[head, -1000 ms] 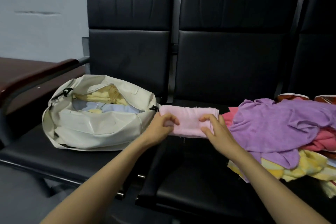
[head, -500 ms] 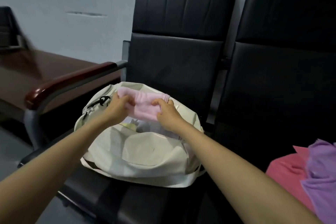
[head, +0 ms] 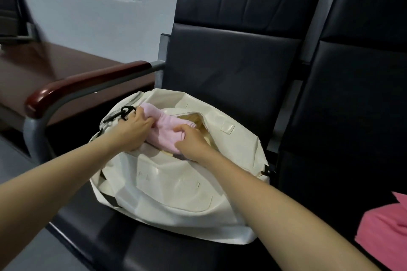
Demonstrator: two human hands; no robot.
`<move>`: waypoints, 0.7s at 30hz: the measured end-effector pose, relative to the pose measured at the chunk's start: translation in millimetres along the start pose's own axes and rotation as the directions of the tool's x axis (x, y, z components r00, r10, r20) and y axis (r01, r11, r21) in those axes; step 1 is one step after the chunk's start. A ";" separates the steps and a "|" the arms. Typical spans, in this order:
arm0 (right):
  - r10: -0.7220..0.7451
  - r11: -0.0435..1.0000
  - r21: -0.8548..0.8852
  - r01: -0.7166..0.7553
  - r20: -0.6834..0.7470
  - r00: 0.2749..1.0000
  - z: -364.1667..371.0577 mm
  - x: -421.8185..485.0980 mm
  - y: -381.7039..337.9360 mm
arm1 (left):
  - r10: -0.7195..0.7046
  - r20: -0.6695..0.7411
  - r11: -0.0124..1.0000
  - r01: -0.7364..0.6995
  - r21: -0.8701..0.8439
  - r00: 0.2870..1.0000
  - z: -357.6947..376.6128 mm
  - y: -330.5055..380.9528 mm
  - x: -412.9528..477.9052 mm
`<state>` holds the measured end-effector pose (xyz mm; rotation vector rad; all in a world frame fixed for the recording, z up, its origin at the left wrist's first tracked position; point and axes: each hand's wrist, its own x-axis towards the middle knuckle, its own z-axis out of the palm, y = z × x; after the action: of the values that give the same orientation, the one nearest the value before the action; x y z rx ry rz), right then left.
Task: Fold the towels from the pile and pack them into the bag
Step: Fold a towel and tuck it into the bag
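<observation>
A cream bag (head: 176, 187) lies on the left black seat, its top zip open. A folded pale pink towel (head: 164, 126) sits in the opening, partly inside. My left hand (head: 132, 131) grips its left end and my right hand (head: 191, 142) grips its near right edge. A bit of yellow cloth (head: 193, 119) shows inside the bag behind the towel. Only a corner of the towel pile, a darker pink towel (head: 383, 231), shows at the right edge on the neighbouring seat.
A row of black padded seats (head: 237, 68) with high backs runs to the right. A dark red armrest (head: 72, 88) on a grey metal frame stands left of the bag. Beyond it is a brown wooden table (head: 37, 66). A pale wall lies behind.
Both hands have carried the folded pink towel from the middle seat leftward over the bag and lowered it into the opening. The view has swung left, so most of the pile is out of sight.
</observation>
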<state>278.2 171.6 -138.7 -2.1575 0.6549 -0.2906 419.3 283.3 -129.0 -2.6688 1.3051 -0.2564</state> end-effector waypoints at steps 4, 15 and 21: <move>0.020 1.000 -0.007 -0.020 -0.013 1.000 0.8 3.3 -7.5 | -0.038 0.161 0.991 0.017 0.133 0.986 -1.8 -8.2 8.7; 0.029 0.999 -0.025 -0.029 0.001 1.000 6.7 11.0 -13.4 | -0.122 0.176 0.992 0.112 0.067 0.977 -7.2 -18.2 21.4; -0.070 0.948 -0.311 0.073 0.020 0.997 15.8 14.9 -4.4 | -0.158 0.039 0.981 0.152 0.125 0.987 5.1 0.0 13.3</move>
<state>298.8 176.2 -145.3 -2.4875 0.6528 -0.2274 428.5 273.1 -132.8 -2.6582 1.0340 -0.2778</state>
